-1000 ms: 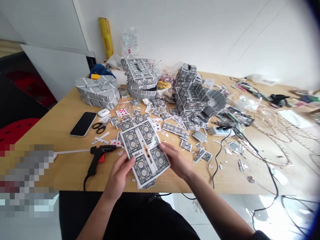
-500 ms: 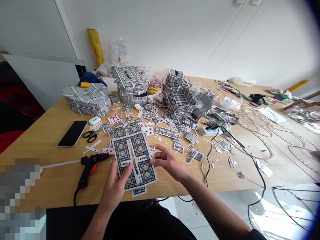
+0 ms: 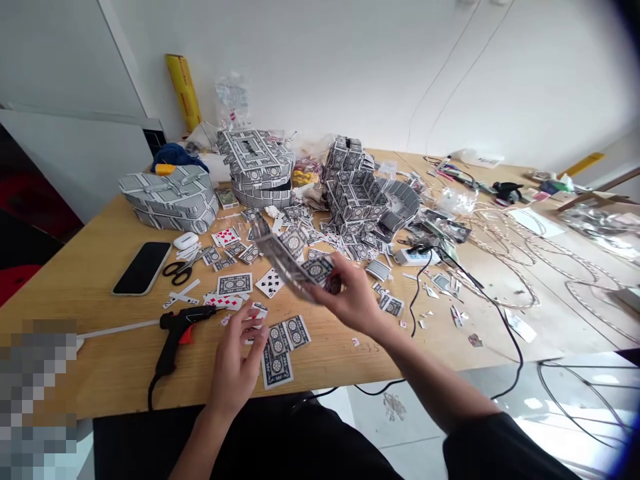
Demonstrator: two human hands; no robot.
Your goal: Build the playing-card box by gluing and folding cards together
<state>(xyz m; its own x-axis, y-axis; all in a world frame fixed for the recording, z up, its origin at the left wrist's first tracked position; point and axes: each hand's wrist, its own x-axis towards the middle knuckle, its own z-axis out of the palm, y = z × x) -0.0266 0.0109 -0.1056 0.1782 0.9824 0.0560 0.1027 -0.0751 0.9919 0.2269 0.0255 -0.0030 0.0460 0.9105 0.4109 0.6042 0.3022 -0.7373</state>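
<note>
One card panel (image 3: 286,261), tilted, clasped in your right hand's (image 3: 353,299) grip, centre of frame. Your left hand (image 3: 236,363) near loose cards (image 3: 279,339), lower centre; can't tell whether grasping.

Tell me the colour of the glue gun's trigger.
The trigger on the black glue gun is red; it shows best in the head view.

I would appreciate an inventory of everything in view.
phone: one, black, left
scissors: one pair, black, beside phone
glue gun: one, black, front left
case: one, white, behind scissors
boxes: several, grey, back
cards and scraps: many, grey and white, middle
roll: one, yellow, against wall
power strip: one, white, right
rope: several loops, beige, right
table: one, light wood, beneath
card panel: one, grey, in right hand
left hand: one, bare, front
right hand: one, bare, centre
</note>
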